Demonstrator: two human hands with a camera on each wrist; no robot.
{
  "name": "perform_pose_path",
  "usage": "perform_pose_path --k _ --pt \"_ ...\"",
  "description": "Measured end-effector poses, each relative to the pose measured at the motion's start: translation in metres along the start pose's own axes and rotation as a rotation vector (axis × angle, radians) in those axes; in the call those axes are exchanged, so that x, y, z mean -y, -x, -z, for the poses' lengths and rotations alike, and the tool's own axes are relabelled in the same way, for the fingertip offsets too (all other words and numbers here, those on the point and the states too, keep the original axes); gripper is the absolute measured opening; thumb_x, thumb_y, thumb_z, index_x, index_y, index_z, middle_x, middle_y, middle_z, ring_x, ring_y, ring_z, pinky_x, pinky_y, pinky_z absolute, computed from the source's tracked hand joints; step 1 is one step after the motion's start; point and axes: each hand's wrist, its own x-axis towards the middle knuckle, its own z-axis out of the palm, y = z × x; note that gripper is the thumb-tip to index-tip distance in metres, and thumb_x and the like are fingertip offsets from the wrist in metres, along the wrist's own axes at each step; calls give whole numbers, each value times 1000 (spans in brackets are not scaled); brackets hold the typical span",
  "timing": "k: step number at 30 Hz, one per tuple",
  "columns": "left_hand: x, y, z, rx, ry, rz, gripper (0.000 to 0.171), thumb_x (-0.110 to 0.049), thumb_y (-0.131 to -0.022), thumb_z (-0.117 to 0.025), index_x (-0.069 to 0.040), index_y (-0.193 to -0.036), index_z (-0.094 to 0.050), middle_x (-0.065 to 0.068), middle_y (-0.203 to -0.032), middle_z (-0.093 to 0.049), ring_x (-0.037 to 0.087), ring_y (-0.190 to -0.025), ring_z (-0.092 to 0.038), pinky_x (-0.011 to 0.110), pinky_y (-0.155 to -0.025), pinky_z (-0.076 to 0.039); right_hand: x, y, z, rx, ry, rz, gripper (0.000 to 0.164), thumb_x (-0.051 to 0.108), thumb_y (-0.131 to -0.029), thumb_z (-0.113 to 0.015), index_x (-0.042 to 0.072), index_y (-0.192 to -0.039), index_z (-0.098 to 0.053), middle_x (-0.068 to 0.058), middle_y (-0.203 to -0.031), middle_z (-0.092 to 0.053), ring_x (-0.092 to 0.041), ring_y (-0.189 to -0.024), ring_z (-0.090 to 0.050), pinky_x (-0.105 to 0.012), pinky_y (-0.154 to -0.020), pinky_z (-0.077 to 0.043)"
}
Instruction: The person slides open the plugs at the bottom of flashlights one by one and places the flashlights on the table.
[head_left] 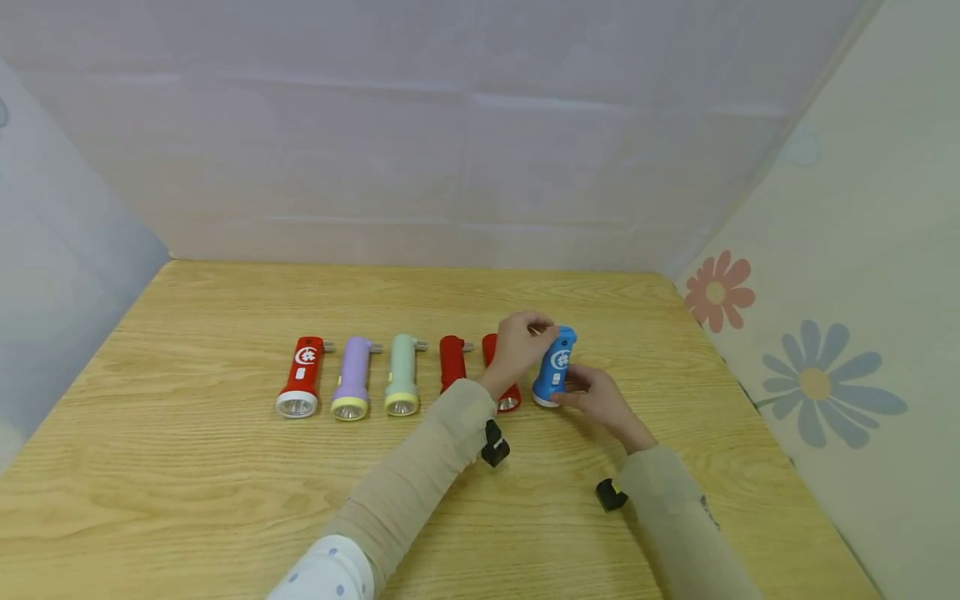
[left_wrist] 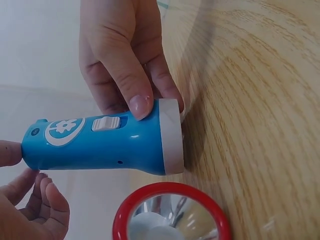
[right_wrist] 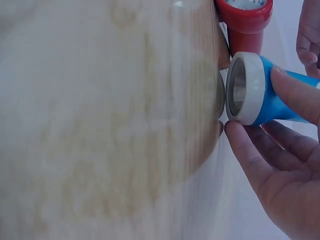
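A blue flashlight (head_left: 556, 367) with a white rim stands nearly upright at the right of a row, its lens end down close to the table. My left hand (head_left: 523, 348) pinches its top end between thumb and finger, also seen in the left wrist view. Lower down, my right hand (head_left: 602, 402) grips the flashlight near its lens end. The thumb (left_wrist: 140, 102) presses on the blue body beside the white switch (left_wrist: 106, 123), and the fingers go round the far side. The right wrist view shows the white rim (right_wrist: 253, 90) right above the tabletop.
Left of the hands, several flashlights lie in a row, lenses toward me: a red one (head_left: 305, 367) with a white rim, a lilac one (head_left: 355, 367), a mint one (head_left: 403, 367) and red ones (head_left: 452, 358), partly hidden by my left arm. Covered walls enclose the wooden table (head_left: 225, 500).
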Motion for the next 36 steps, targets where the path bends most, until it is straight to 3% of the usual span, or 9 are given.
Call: perform_pose_path --k 7,13,30,36 --pt "-3 6 0 32 17 47 16 -16 -87 -62 -6 -99 -66 1 -70 -51 13 -63 -47 19 -52 -40 3 -1 4 39 76 38 45 13 -84 -65 -5 -123 -52 -18 -112 -59 -30 -101 -55 -46 -87 -43" --pt "-6 10 2 66 3 52 19 -18 -87 -62 -5 -101 -65 0 -70 -52 11 -61 -48 19 -52 -41 -8 -8 6 43 120 83 43 12 -83 -67 -3 -120 -54 -15 -108 -61 -29 -99 -57 -44 -86 -45" --pt "-4 20 2 102 -24 -26 13 -13 -85 -64 -4 -94 -67 1 -68 -56 10 -60 -49 19 -52 -42 -7 -12 5 45 175 116 38 8 -76 -73 -4 -109 -58 -15 -100 -63 -30 -93 -60 -38 -79 -50" --pt "-7 21 1 89 -30 -19 13 -13 -86 -62 -4 -94 -68 1 -68 -57 10 -60 -49 18 -52 -42 -9 -12 4 31 184 120 38 9 -76 -74 -5 -108 -59 -16 -99 -63 -30 -92 -60 -38 -78 -50"
